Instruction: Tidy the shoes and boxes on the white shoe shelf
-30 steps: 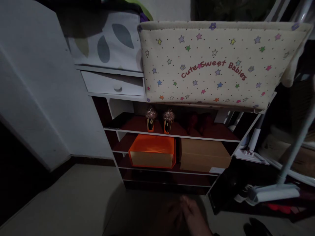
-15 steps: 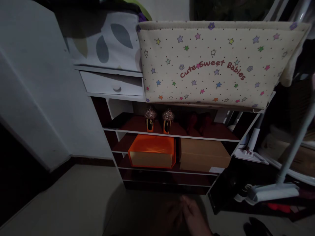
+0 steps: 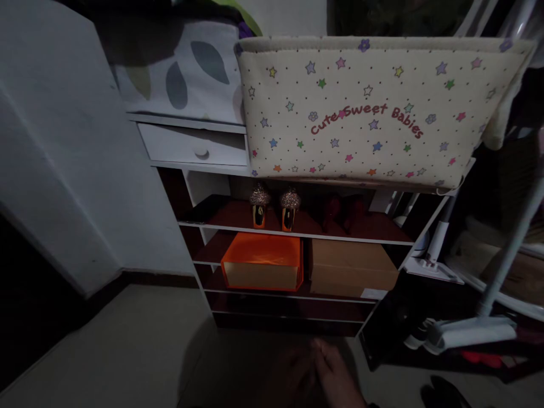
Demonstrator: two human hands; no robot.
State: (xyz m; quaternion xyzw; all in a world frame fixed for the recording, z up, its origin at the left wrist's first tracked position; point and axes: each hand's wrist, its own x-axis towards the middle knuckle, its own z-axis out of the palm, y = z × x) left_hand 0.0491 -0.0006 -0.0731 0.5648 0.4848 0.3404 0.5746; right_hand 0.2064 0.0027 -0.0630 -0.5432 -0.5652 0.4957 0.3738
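Observation:
Low in the middle of the head view, my right hand (image 3: 335, 374) is held close in front of my body with its fingers folded together. My left hand (image 3: 293, 371) meets it from the left, deep in shadow, its fingers curled in against the right hand. No object shows in either hand. Beyond them stands a dark red shelf unit with white edges (image 3: 293, 233). On it are an orange box (image 3: 263, 249), a brown cardboard box (image 3: 352, 266), and a pair of shoes with glittery tops and shiny gold heels (image 3: 289, 212).
A cream fabric bin (image 3: 348, 153) printed with stars overhangs the shelf top. Left of it is a white drawer (image 3: 191, 144) beneath a leaf-patterned bin (image 3: 182, 73). Dark red shoes (image 3: 340, 212) sit on the upper shelf. A mop (image 3: 471, 331) leans at right; a wall (image 3: 63, 141) is left.

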